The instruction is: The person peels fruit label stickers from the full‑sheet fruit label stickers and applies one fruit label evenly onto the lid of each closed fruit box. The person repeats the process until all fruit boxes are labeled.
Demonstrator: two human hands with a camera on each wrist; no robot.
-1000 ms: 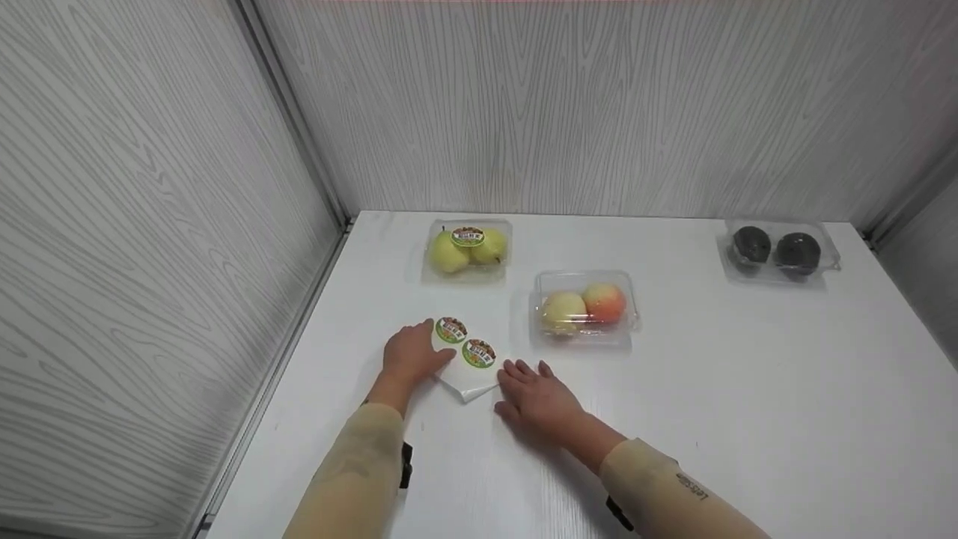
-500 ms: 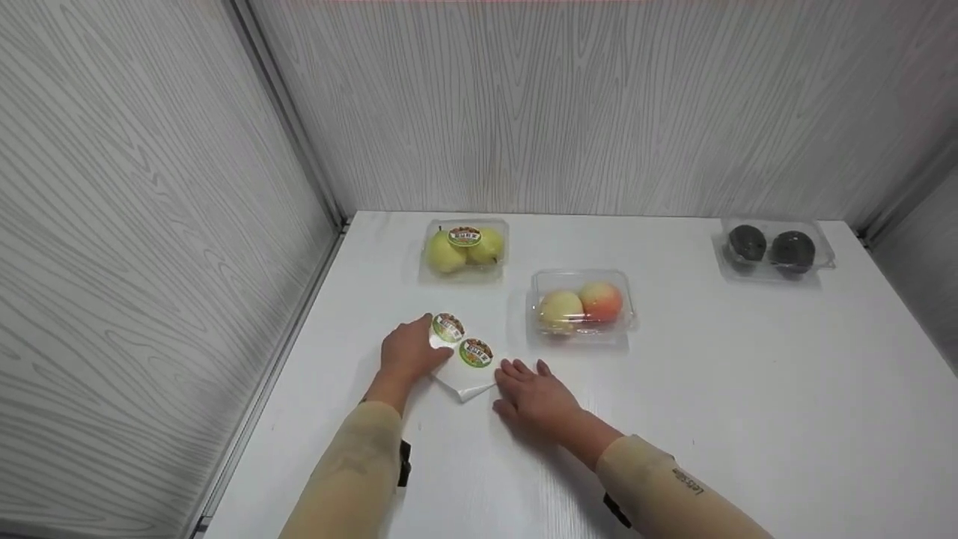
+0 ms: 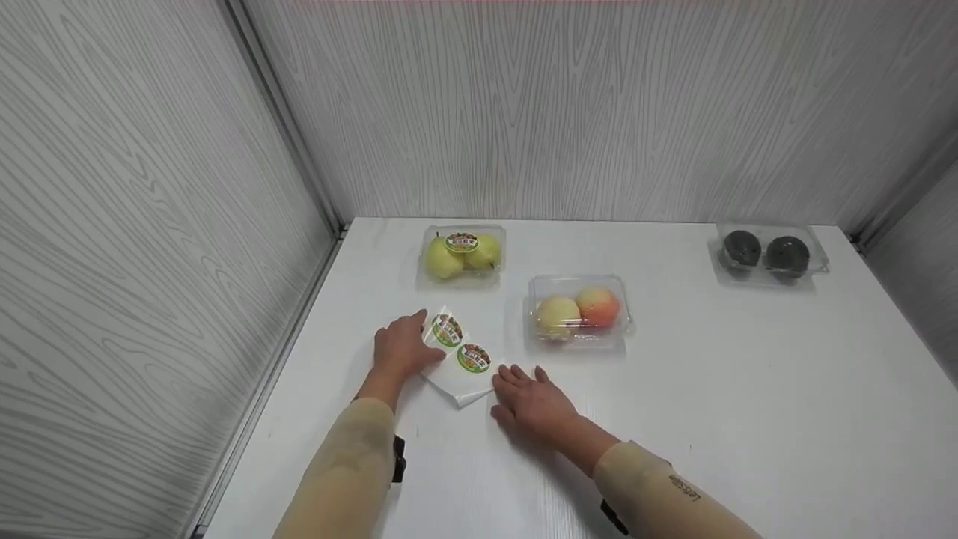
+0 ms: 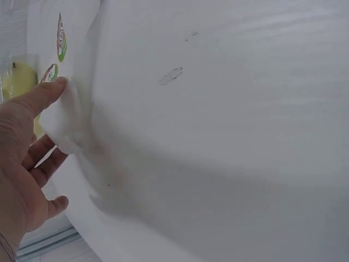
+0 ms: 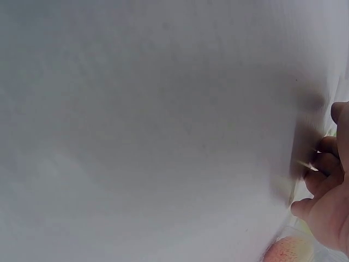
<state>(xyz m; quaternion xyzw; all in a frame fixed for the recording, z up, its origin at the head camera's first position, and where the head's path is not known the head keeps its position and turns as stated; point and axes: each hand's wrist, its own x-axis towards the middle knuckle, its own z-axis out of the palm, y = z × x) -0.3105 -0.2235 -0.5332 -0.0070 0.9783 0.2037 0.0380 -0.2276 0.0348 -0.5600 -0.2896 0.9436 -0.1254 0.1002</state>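
Observation:
A white sheet of round fruit stickers (image 3: 474,358) lies between the two hands in the head view, its near corner curled up. My left hand (image 3: 404,346) pinches its left edge. In the left wrist view the thumb (image 4: 50,94) lies on the sheet's printed face and fingers show behind the edge. That side is bent up off the table. Fingertips of my right hand (image 3: 535,404) rest at the sheet's right corner, fingers fairly straight. Beyond the sheet stands a clear clamshell of peaches (image 3: 580,311). Only part of the right hand shows in the right wrist view.
A clear box of yellow pears (image 3: 462,254) with a round sticker on its lid stands behind the sheet. Another clear box with two dark round fruits (image 3: 771,253) is at the far right. Walls border the white table (image 3: 718,419) on the left and back.
The sheet's left part has bent up a little more and its upper sticker has tilted. My left hand has shifted slightly left; my right hand has stayed at the right corner.

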